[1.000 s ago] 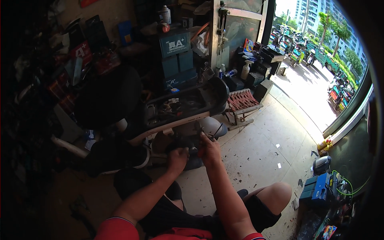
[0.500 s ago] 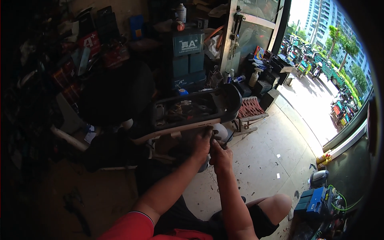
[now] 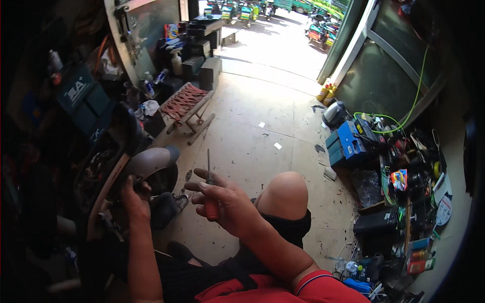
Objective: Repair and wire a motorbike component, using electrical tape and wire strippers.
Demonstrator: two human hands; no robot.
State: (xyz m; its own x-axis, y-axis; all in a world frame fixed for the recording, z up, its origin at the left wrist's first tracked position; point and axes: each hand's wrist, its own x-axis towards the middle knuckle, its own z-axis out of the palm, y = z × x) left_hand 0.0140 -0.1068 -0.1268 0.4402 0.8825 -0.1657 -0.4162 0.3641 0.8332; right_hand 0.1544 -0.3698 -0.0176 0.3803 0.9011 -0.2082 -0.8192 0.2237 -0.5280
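Observation:
My right hand (image 3: 230, 204) holds a screwdriver (image 3: 211, 209) by its red handle, its thin shaft pointing up and away from me. Some of that hand's fingers stretch out to the left past the tool. To the left, my left hand (image 3: 135, 199) is closed beside the electric scooter's tan side trim (image 3: 108, 193); whatever its curled fingers hold is too dark to make out. Just beyond this hand is the scooter's grey rear fender (image 3: 150, 160), with the dark wheel (image 3: 165, 181) under it.
A low stool with red woven straps (image 3: 186, 101) stands past the fender. On the right are a blue battery (image 3: 352, 140) and a clutter of tools and parts along the wall. Stacked dark green boxes (image 3: 83, 96) stand at left. A doorway opens onto parked scooters.
The view has swung right. My hands, together at the scooter's side before, are now apart; the right has moved away with the screwdriver, while the left stays by the scooter.

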